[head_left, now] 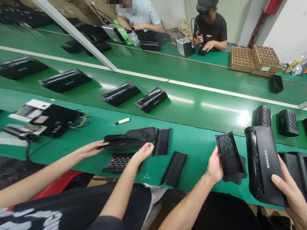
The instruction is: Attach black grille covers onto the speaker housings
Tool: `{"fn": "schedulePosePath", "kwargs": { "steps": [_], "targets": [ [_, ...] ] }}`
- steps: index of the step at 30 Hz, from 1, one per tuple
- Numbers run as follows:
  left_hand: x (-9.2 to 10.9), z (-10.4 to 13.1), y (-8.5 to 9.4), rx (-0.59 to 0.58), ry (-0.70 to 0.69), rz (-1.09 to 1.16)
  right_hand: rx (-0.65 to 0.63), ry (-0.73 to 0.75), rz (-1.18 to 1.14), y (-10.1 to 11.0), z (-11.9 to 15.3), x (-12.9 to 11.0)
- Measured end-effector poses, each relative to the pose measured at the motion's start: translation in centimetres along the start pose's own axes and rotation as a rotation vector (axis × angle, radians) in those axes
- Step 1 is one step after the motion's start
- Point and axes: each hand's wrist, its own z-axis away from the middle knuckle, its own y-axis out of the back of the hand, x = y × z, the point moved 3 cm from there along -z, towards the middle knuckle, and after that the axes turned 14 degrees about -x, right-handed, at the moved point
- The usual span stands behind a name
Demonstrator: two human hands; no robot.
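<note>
My left hand is closed on the edge of a black perforated panel, tilted upright just over the green table. In my right hand is a black speaker housing lettered MERKURY, gripped at its lower right side with the thumb across the front. The housing stands tilted to the right of the panel, apart from it. Below and behind the panel lie dark flat sheets, partly hidden by it. More black housings are on the table beyond my right hand, partly covered by it.
At my left a co-worker's hands hold black cloth-like material above a perforated panel. Two black panels lie between us. Several housings sit on the green conveyor. Two people work across it, near partitioned cartons.
</note>
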Motion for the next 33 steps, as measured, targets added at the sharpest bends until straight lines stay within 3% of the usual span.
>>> {"fn": "schedulePosePath", "kwargs": {
  "steps": [6,13,19,29,33],
  "targets": [
    [-1.4,-0.8,-3.0,-0.123,-0.104,-0.062,0.009,0.175,0.497,-3.0,-0.9,-3.6],
    [-2.1,-1.0,-5.7,-0.245,-0.191,-0.215,0.041,0.244,0.796,-4.3,-1.8,-4.5],
    [-2.4,-1.4,-5.8,-0.313,-0.228,-0.221,0.082,0.240,0.935,-4.9,-1.7,-4.8],
    [-3.0,-1.9,-5.7,-0.287,-0.246,-0.179,0.122,0.152,1.076,-5.7,-1.9,-4.7],
    [-3.2,-2.3,-5.8,-0.246,-0.204,-0.157,0.101,0.099,1.083,-4.9,-2.9,-3.8]
  ]
}}
